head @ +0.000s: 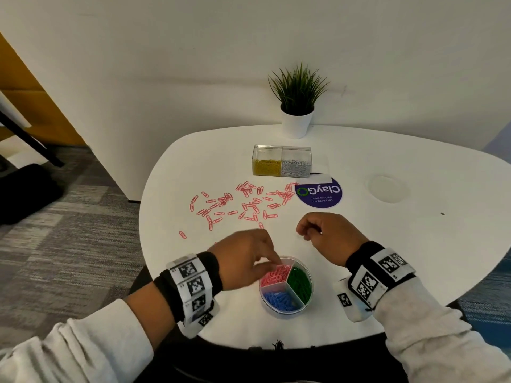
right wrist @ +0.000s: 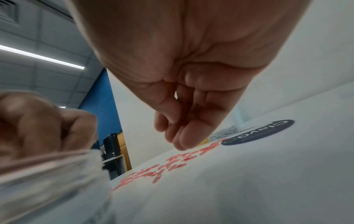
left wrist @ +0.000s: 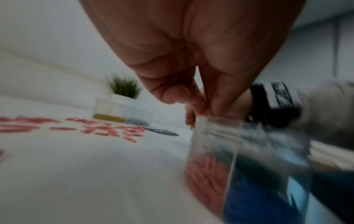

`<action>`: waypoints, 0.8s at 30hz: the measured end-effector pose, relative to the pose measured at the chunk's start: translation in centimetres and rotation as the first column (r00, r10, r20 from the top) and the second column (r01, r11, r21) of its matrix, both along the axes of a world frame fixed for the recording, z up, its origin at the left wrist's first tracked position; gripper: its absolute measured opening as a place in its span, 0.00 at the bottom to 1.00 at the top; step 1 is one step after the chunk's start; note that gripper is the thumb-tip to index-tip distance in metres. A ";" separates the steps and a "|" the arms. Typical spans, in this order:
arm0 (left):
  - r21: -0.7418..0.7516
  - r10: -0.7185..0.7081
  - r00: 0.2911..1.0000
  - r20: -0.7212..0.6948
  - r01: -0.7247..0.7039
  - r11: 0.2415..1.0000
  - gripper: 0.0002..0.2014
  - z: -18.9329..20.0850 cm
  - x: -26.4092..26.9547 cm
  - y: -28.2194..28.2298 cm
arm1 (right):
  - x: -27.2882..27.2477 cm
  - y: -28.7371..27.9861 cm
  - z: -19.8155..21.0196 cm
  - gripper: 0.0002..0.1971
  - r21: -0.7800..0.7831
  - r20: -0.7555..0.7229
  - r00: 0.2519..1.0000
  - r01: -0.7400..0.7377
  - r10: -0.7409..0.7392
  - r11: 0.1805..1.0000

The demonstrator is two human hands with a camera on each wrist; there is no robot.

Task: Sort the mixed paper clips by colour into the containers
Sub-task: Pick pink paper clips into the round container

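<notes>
L hand fingertips dip into round clear 3-part tub, pink section, grip unclear; R hand loosely curled beside tub; loose pink paper clips beyond; purple "ClayGo" sticker.

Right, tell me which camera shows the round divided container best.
The head view: it looks down into the round divided container, showing pink, green and blue sections, the left hand at the pink one. The left wrist view gives a blurred side view of its wall; the right wrist view shows only a blurred rim.
</notes>
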State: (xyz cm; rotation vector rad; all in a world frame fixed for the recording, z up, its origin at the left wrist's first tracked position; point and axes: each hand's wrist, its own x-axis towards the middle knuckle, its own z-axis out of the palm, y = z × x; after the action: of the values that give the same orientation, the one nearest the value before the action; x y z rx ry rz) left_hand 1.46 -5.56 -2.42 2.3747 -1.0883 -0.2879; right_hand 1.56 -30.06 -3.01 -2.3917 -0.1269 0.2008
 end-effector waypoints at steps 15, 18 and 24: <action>0.496 0.567 0.824 -0.016 -0.486 0.720 0.24 -2.1 7.1 14.4 | 9.1 -0.1 -3.4 0.30 -0.354 -0.079 0.996 0.000 -0.030 0.935; 0.460 0.496 0.867 0.037 -0.456 0.762 0.10 -2.4 7.1 13.9 | 10.7 1.0 -3.3 0.29 -0.421 -0.046 0.999 -0.041 0.023 0.906; 0.464 0.454 0.881 0.134 -0.461 0.757 0.07 -3.1 7.3 13.1 | 12.9 1.4 -3.3 0.17 -0.528 0.021 0.992 -0.096 0.126 0.844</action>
State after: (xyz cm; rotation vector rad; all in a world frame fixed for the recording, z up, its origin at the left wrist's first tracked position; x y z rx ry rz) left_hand 8.79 7.58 -5.52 2.9989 -0.4195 -0.4011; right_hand 14.43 -28.62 -6.30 -2.9451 -0.2670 0.2498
